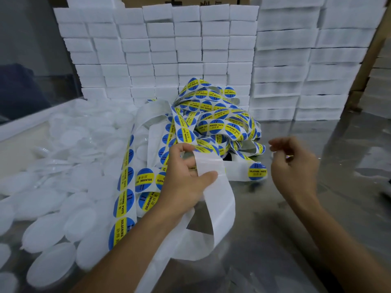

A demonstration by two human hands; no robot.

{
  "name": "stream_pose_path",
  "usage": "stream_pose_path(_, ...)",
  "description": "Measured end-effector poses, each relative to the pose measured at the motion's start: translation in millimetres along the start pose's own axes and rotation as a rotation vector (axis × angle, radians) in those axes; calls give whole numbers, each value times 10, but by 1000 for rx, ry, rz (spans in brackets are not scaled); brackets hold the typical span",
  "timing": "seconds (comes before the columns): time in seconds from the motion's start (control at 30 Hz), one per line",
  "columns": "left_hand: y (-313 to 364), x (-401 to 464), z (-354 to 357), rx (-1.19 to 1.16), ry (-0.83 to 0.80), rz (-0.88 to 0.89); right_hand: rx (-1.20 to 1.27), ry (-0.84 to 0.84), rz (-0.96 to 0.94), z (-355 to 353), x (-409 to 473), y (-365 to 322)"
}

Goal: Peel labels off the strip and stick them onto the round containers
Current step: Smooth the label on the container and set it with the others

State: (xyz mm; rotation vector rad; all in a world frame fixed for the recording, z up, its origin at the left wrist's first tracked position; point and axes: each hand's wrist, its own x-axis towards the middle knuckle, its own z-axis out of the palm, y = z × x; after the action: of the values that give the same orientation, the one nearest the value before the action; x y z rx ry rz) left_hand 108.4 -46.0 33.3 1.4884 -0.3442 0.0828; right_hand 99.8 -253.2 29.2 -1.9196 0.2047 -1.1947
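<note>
A long tangled label strip (213, 121) with round blue and yellow "Soldering Paste" labels is heaped at the table's middle. My left hand (186, 176) grips the bare white backing of the strip (220, 199), which loops down toward me. One label (257, 171) sits on the strip's flat part just right of that hand. My right hand (294, 166) hovers to the right of this label, fingers loosely curled and blurred, with nothing plainly between them. Several white round containers (50, 229) lie piled on the left.
Stacks of white boxes (190, 49) form a wall behind the heap, with taller stacks (306, 60) at the right. The shiny metal table (275, 240) is bare in front of my right arm. A white ledge (25, 125) borders the left.
</note>
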Motion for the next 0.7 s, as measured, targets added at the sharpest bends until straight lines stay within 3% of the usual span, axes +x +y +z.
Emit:
stream_pose_path(0.27,-78,-25,26,77,-90,105,126,-265,-480,138,-315,-314)
stream_pose_path(0.47,-71,-59,78,93,-146,165,71,-278,-578,204,-388,-345)
stream_pose_path(0.7,-53,-103,85,331,-218,345,34,-243,-644,198,-343,-309)
